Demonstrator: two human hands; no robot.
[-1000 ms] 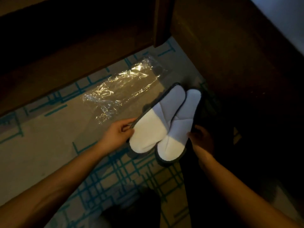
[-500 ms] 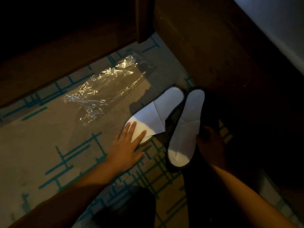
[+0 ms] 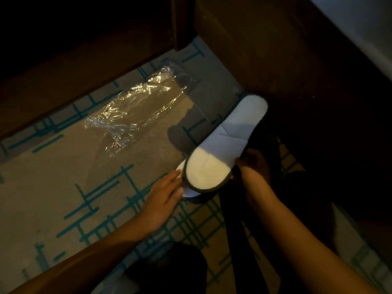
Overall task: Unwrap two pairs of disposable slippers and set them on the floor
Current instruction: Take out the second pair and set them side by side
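A white disposable slipper with a dark rim (image 3: 224, 145) hangs slightly above the carpet, and my right hand (image 3: 252, 164) grips its right edge. It covers nearly all of a second white slipper (image 3: 189, 193) lying on the floor. Only a thin sliver of that one shows at the lower left. My left hand (image 3: 163, 198) lies flat on the carpet with its fingers spread, the fingertips touching that lower slipper's edge. An empty clear plastic wrapper (image 3: 135, 111) lies crumpled on the carpet to the upper left.
Beige carpet with teal lines (image 3: 63, 187) covers the floor. Dark wooden furniture (image 3: 265, 49) closes off the top and right. My dark-clothed leg (image 3: 244, 240) is at the bottom centre. A pale surface (image 3: 364, 24) shows at the top right.
The two slippers were side by side; my right hand has swung its slipper left over the one on the floor. My left hand slid back off that slipper to its edge.
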